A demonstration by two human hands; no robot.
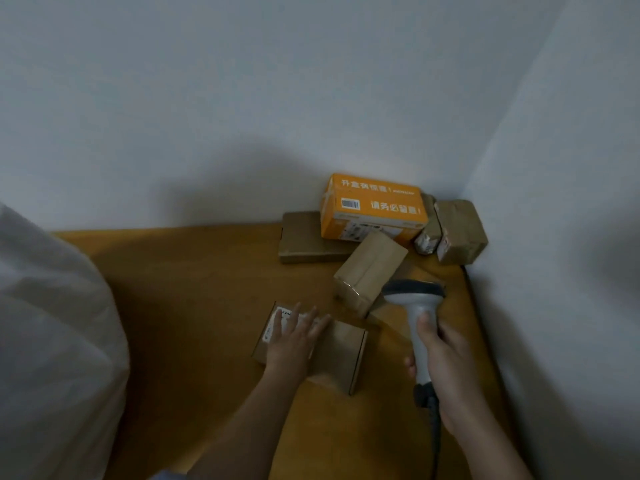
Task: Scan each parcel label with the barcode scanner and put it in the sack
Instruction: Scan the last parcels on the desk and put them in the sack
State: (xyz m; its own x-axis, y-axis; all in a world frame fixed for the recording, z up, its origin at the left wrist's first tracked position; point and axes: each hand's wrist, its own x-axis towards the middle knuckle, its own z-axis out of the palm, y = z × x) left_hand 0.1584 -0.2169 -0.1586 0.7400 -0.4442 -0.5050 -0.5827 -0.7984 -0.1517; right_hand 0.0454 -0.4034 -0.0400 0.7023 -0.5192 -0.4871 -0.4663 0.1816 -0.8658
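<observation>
Right hand (446, 358) grips the scanner (415, 306), left hand (294, 341) lies flat with fingers spread on the near box (343, 355), sack (52, 341) bulges far left, more boxes (372, 209) crowd the corner of the wooden table (194, 282) against white walls (242, 98).

walls (242, 81): pale, meeting in corner | table (194, 271): brown wood | light: dim

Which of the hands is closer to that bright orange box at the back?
Right. The right hand, gripping the scanner, sits below the orange box; the left hand rests on a brown parcel, further down-left.
</observation>
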